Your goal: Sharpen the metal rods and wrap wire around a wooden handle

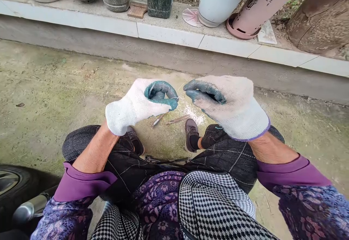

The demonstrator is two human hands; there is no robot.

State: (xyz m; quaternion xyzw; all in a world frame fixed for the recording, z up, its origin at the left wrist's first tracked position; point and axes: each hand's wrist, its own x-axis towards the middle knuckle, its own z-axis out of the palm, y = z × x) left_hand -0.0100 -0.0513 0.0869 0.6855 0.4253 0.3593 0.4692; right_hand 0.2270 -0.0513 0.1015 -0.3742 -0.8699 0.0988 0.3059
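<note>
Pinching a thin pale strand (179,97), the person's gloved left hand (149,98) has it between thumb and fingertip, in the gap between both hands. Gloved right hand (230,102) just beside, fingers bunched; can't tell if it grips the strand too. Below, white bits (195,115) and sticks (177,120) on concrete (81,91) near shoes (191,128). Pots (218,2) line the tiled ledge (169,36) ahead.

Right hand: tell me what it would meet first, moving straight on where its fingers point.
A fine pale strand in the gap first, it seems, then the left hand; depth is hard to judge from this single view.
</note>
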